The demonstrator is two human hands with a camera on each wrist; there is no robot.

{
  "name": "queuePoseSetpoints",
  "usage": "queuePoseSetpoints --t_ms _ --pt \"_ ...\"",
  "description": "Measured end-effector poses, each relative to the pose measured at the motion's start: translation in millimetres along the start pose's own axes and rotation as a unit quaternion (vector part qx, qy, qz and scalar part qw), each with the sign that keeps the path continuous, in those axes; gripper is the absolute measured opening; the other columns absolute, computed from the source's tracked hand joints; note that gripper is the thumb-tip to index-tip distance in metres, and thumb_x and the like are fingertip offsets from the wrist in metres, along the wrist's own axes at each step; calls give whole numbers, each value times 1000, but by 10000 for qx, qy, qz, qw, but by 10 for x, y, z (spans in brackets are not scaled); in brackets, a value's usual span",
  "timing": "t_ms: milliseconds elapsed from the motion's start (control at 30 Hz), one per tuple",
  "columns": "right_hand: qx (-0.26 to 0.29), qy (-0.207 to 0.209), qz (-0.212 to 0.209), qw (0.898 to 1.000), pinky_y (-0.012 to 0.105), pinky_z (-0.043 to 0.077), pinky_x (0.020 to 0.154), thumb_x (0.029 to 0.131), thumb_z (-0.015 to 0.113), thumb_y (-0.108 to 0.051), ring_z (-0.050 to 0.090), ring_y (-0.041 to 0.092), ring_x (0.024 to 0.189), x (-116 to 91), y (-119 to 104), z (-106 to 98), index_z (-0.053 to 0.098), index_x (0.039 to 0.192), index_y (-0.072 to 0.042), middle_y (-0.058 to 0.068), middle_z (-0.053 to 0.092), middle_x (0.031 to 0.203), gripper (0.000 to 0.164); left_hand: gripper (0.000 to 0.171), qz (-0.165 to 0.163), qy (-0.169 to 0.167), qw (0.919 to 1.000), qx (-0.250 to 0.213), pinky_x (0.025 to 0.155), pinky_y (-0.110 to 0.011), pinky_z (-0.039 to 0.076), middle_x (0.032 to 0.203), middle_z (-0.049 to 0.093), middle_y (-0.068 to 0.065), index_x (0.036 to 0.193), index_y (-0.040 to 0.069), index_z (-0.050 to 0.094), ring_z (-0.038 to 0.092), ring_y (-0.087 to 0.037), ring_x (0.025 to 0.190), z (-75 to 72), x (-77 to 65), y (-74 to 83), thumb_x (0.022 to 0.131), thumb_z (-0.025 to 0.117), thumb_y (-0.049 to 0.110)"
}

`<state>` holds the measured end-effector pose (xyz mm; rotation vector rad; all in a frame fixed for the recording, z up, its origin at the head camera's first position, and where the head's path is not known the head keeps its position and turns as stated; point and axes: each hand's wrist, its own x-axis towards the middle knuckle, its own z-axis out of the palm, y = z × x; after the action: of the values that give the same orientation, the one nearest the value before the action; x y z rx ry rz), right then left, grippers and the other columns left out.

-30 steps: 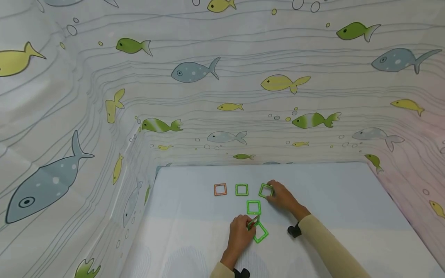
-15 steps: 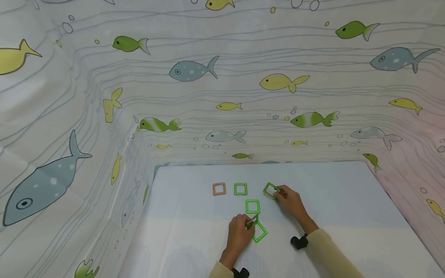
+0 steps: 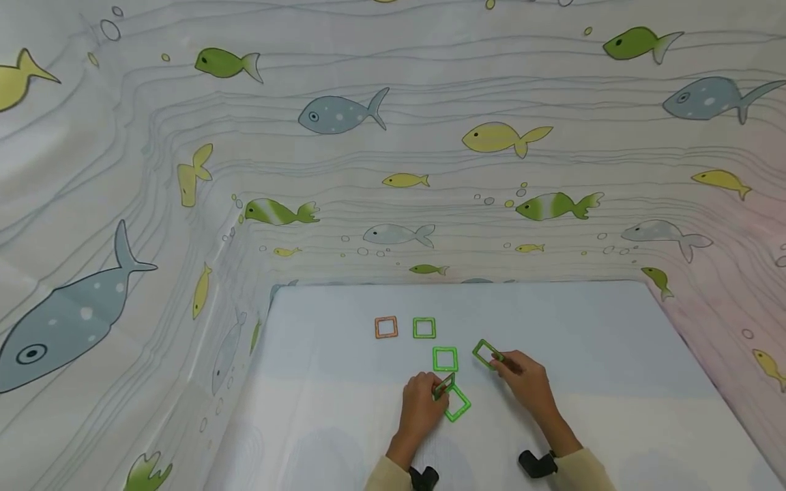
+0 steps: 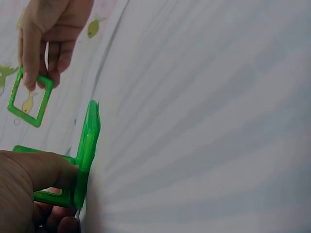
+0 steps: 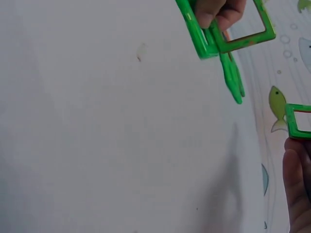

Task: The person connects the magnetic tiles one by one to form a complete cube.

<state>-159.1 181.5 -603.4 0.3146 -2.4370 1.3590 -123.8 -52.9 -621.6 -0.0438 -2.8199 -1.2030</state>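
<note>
In the head view several square plastic frames, like magnetic building tiles, are on the white table. My left hand (image 3: 422, 404) pinches a green square frame (image 3: 453, 380) standing up along an edge of a flat green frame (image 3: 462, 412). The left wrist view shows these two meeting at an angle, thumb over the held one. My right hand (image 3: 528, 382) pinches another green frame (image 4: 43, 104) by one side, tilted and raised, to the right of the left hand. A loose green frame (image 3: 445, 369) lies just beyond the left hand.
Farther back lie a second loose green frame (image 3: 424, 337) and an orange frame (image 3: 386, 337), side by side. A fish-print cloth (image 3: 344, 170) hangs behind and to both sides of the white table (image 3: 325, 354).
My right hand has drawn its green frame away from the back row, toward me and slightly right, turning it. The left hand keeps its hold in place. The head view has tilted slightly.
</note>
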Motion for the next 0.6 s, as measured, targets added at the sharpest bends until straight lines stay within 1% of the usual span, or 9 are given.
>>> queuePoseSetpoints --t_ms 100,233,433,600 --pt "-125 146 -180 9997 13 49 61 81 81 -7 62 -3 68 -68 -33 1 75 95 -10 -2 73 82 16 12 99 42 9999 19 66 -23 33 75 53 9 87 15 69 42 -4 70 -11 17 9 79 78 12" --pt "-32 229 -268 9994 13 48 58 79 82 -4 61 -3 66 -161 -72 27 74 94 -10 -2 72 81 18 12 181 106 9998 53 66 -23 32 73 51 9 86 16 69 41 -4 70 -19 22 9 78 78 12" --pt "52 180 -385 9991 12 50 60 76 83 0 64 -3 69 -276 -84 93 74 93 -9 1 74 85 21 12 239 136 9996 83 65 -23 32 73 51 9 85 15 69 41 -5 69 -18 8 6 78 78 12" --pt "-70 50 -308 9995 14 51 60 75 84 -2 63 -4 68 -328 -135 136 73 90 -11 -2 74 82 21 12 178 111 9998 48 65 -23 32 73 52 9 86 15 69 42 -5 70 -22 -6 15 78 78 11"
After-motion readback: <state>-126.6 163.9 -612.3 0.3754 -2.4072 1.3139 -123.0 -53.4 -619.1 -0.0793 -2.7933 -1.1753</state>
